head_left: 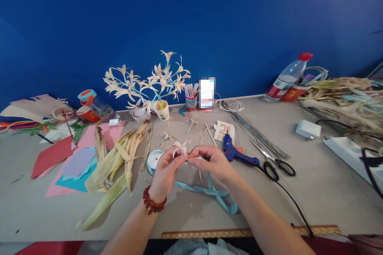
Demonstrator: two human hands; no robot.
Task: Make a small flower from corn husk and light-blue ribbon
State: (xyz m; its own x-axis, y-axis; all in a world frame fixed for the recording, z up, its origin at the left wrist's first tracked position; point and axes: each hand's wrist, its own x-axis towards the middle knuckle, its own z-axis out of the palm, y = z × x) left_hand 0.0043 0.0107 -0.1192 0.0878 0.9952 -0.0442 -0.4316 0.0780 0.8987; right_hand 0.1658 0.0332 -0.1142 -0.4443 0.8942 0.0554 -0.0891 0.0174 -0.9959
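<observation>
A small pale husk flower (pixel 180 148) is pinched between the fingertips of my left hand (pixel 168 167), which wears a red bead bracelet (pixel 154 203). My right hand (pixel 211 162) meets it at the flower's base, thumb and forefinger pressed together there. The small part between the fingertips is mostly hidden. Light blue ribbon (pixel 209 191) lies loosely on the table below my hands, and its spool (pixel 154 161) sits just left of my left hand. Right of my right hand rests a blue glue gun (pixel 239 153).
Black-handled scissors (pixel 278 167) and thin wires (pixel 260 133) lie to the right. Corn husks (pixel 119 163) and coloured paper (pixel 79 167) cover the left side. Cups hold finished flower branches (pixel 163 79) at the back. A bottle (pixel 287 77) leans at right, near a power strip (pixel 353 159).
</observation>
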